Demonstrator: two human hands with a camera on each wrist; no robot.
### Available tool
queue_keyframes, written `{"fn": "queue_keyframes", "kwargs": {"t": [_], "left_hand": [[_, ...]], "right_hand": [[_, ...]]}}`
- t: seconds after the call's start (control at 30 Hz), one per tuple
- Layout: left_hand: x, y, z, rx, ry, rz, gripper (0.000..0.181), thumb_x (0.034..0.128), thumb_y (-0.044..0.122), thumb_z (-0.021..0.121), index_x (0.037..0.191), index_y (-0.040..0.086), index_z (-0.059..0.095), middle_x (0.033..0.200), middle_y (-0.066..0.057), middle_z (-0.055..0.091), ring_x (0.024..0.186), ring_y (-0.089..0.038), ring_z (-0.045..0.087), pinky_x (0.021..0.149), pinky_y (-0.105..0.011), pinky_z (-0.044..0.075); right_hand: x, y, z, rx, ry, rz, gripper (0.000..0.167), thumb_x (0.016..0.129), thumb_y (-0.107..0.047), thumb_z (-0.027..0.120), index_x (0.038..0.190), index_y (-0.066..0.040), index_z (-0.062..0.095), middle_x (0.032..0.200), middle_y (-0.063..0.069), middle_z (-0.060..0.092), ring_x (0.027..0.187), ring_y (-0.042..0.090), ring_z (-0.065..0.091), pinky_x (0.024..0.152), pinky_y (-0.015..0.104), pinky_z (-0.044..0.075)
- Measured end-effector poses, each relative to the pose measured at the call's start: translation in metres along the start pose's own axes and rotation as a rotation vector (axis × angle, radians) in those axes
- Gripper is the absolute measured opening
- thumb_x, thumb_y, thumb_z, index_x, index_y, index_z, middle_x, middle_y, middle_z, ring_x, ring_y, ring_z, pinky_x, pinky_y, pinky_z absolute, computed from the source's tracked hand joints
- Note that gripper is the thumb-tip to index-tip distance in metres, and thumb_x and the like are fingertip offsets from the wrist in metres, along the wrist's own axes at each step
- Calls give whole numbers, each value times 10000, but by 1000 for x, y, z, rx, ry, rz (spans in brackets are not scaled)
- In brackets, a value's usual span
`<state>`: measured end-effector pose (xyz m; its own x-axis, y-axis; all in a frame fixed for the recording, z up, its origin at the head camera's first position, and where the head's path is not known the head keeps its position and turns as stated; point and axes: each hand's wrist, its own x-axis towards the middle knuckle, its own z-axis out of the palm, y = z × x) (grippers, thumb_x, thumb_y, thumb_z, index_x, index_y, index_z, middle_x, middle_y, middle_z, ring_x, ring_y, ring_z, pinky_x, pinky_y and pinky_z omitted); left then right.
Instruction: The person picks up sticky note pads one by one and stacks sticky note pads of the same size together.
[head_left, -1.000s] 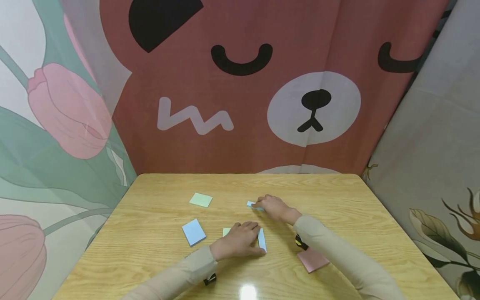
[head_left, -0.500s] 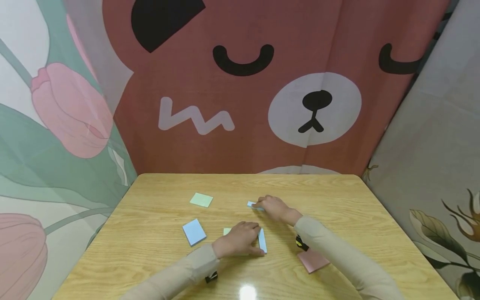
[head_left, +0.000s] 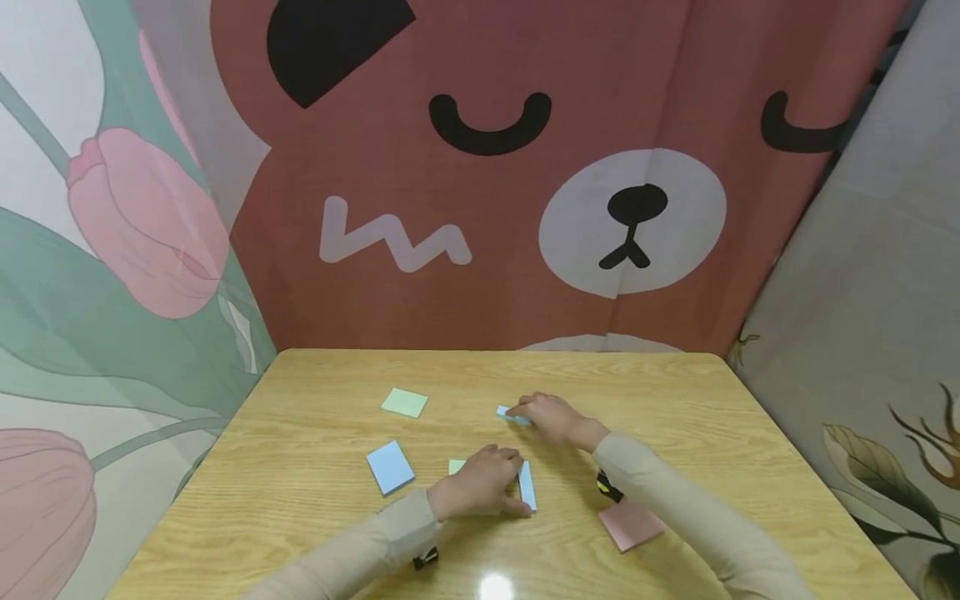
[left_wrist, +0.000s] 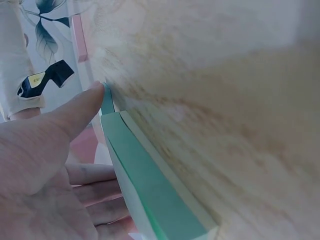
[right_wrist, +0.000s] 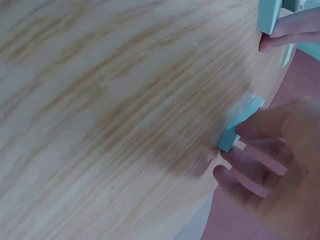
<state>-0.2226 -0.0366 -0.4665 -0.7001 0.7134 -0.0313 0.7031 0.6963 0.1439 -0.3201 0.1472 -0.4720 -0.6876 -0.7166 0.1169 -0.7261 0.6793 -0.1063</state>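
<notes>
Near the middle of the table, my left hand (head_left: 483, 482) lies over a light green sticky-note pad (head_left: 456, 466), much of which it covers. Its thumb and fingers span a narrow blue pad (head_left: 528, 487) end to end, at the green pad's right side. In the left wrist view the thumb touches the narrow pad's tip (left_wrist: 108, 102), and the green pad (left_wrist: 150, 175) runs beside the palm. Farther back, my right hand (head_left: 551, 417) pinches another narrow blue pad (head_left: 516, 415) on the tabletop; the right wrist view shows thumb and fingers on this blue strip (right_wrist: 235, 125).
Back left lies a light green pad (head_left: 405, 402), with a larger blue pad (head_left: 390, 467) nearer me. A pink pad (head_left: 631, 525) sits beside my right forearm. The wooden table (head_left: 300, 500) ends at a bear-print curtain (head_left: 420, 317).
Both hands stay nearly in place on the same pads. The whole head view has shifted slightly right and down.
</notes>
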Motion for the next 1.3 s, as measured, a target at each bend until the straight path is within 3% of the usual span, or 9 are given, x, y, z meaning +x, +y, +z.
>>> {"fn": "queue_keyframes", "kwargs": {"t": [0.17,0.4,0.5,0.6,0.73,0.87,1.1,1.3], "left_hand": [[1,0,1,2,3,-5,670,824,567,727,1224,36,636,1276,-77,617,1196,-175,562,1095,-409,365],[1,-3,2,0,4,-13,695,822,567,730,1252,31,627,1292,-77,609,1203,-175,558,1094,-393,367],[1,-4,2,-1,7,-13,719,819,566,733,1275,22,618,1303,-84,605,1216,-182,552,1092,-402,371],[2,-4,3,3,16,-9,723,818,566,735,1277,20,618,1303,-88,606,1216,-185,555,1087,-413,378],[3,-5,4,1,18,-6,719,818,566,732,1277,25,621,1313,-93,602,1220,-190,554,1083,-419,384],[3,-4,6,-12,12,-15,729,813,566,730,1288,24,617,1333,-96,592,1232,-196,547,1083,-410,384],[3,-4,8,2,25,2,712,800,571,733,1253,32,635,1285,-72,617,1183,-171,572,1060,-403,412],[4,-6,10,-19,19,-9,718,812,577,729,1270,33,629,1295,-66,611,1193,-168,566,1063,-416,406]], "right_hand": [[0,1,-2,44,-25,-31,405,861,124,626,1247,7,653,1079,133,644,963,300,631,835,444,540],[3,4,-7,80,-73,-52,297,943,-10,623,1237,35,631,1039,116,608,859,198,592,746,350,529],[5,6,-8,109,-74,-75,307,964,0,595,1268,39,609,1130,143,600,954,233,601,813,371,529],[6,8,-9,116,-87,-99,367,959,60,561,1325,41,568,1315,202,547,1174,328,555,960,444,484],[7,9,-13,138,-176,-105,475,947,107,543,1414,32,491,1498,218,406,1358,393,399,1086,536,345],[8,6,-17,136,-246,-103,527,938,107,563,1445,17,454,1531,193,370,1384,379,366,1109,535,309],[10,3,-17,122,-229,-83,535,912,109,604,1424,11,481,1479,174,441,1325,369,439,1056,508,395],[13,6,-12,121,-249,-57,504,947,3,634,1429,-12,487,1469,154,440,1303,356,455,1020,485,435]]}}
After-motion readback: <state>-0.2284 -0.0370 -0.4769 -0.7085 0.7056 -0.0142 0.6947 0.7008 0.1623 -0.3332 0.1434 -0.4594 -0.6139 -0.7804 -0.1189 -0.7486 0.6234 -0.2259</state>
